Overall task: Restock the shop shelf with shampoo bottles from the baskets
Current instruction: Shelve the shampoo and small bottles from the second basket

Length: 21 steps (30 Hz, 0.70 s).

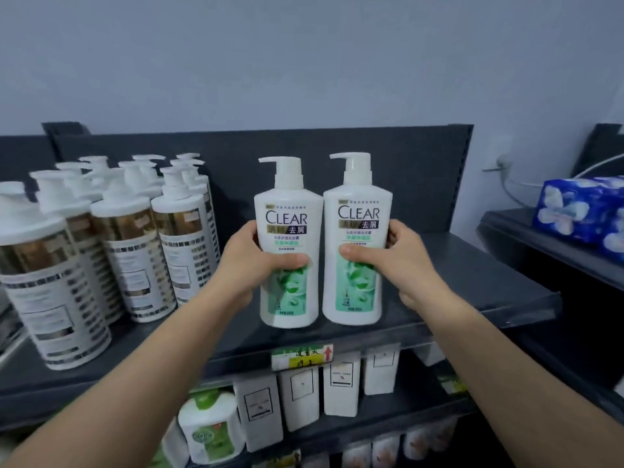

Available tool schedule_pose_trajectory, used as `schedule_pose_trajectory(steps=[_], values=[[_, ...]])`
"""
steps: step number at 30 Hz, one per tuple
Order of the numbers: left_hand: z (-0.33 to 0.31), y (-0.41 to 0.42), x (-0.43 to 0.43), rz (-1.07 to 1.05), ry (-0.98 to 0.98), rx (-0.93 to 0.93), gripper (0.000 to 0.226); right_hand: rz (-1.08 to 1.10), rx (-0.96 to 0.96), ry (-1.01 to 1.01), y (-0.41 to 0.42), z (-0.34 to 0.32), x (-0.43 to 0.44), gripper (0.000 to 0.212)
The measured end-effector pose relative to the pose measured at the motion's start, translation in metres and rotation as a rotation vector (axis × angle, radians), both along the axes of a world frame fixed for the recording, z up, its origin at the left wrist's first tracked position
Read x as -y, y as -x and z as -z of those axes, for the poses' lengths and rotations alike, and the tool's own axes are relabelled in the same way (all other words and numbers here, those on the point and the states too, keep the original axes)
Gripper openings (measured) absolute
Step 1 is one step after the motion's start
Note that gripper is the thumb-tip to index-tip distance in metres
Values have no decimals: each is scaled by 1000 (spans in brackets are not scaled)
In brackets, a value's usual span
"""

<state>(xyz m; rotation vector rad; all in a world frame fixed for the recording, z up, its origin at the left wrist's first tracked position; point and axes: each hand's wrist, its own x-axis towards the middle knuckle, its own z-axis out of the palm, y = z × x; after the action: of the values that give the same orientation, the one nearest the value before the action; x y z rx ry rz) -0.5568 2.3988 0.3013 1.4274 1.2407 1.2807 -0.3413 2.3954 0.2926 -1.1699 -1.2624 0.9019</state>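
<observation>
Facing the dark shelf (439, 285), we see on its left part a crowd of white pump bottles (135, 251) with gold and silver labels, standing upright in rows. In the middle, the left shampoo bottle (287, 214) and the right shampoo bottle (358, 211), both white and green with the word CLEAR, are upright and almost touching, over the front part of the shelf board; whether their bottoms rest on it we cannot tell. Our left hand (250, 261) grips the left one around its waist, thumb across the label, and our right hand (401, 261) grips the right one likewise. Under the front edge hangs a small yellow price label (302, 357).
</observation>
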Motion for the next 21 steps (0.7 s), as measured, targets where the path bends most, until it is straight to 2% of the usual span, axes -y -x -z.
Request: schedule_pose_trajectory(steps=[9, 14, 21], values=[[14, 12, -86, -245, -62, -18, 52, -94, 7, 24, 27, 17, -118, 56], [32, 22, -130, -398, -39, -25, 63, -135, -2, 48, 41, 36, -172, 58], [39, 26, -172, -440, -49, 57, 68, -196, -3, 45, 59, 42, -221, 59]])
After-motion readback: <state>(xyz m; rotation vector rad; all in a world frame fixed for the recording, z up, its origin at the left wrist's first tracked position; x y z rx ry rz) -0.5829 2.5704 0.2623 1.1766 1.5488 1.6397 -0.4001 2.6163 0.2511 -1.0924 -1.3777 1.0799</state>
